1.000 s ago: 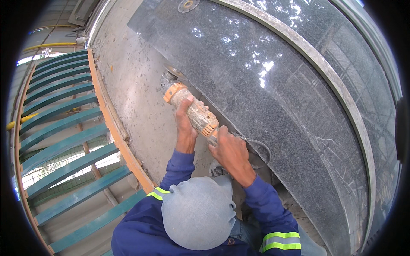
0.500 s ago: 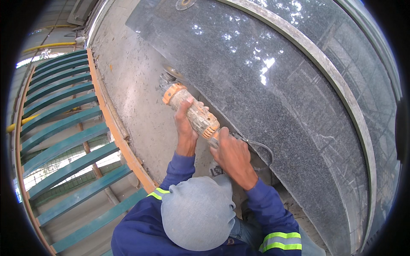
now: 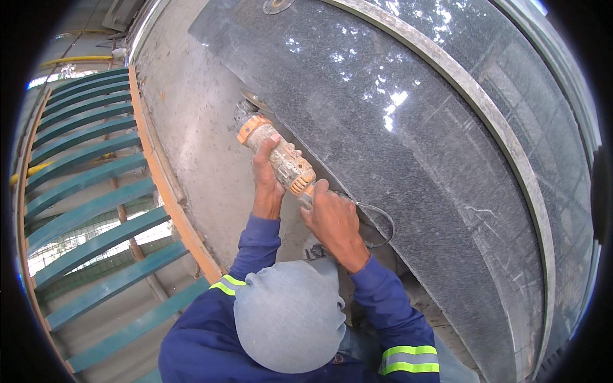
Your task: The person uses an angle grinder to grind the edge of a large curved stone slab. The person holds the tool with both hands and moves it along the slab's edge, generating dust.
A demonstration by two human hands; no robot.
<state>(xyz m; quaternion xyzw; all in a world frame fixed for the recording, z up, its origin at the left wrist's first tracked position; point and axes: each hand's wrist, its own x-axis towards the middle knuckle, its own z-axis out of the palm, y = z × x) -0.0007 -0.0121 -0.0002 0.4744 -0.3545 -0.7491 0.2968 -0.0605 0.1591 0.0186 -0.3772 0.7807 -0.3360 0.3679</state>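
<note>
My left hand (image 3: 268,175) wraps round the body of a dusty orange and grey angle grinder (image 3: 285,159), thumb on top. My right hand (image 3: 333,220) is closed round the grinder's rear end, where the cord comes out. The grinder's disc (image 3: 254,98) is at the long near edge of a dark speckled stone slab (image 3: 383,159); whether it touches the edge I cannot tell. Pale dust lies over the slab's surface near the disc. Both forearms are in blue sleeves.
A loose cutting disc (image 3: 278,6) lies on the slab's far end. A raised stone strip (image 3: 511,134) curves along the slab's right side. At the left is a rack of green slats (image 3: 96,169) with an orange rail (image 3: 159,172). The grinder's cord (image 3: 389,223) loops beside my right hand.
Both hands and the grinder have shifted slightly away and to the left along the slab's edge. The whole view has also moved a little. My grip is the same.
</note>
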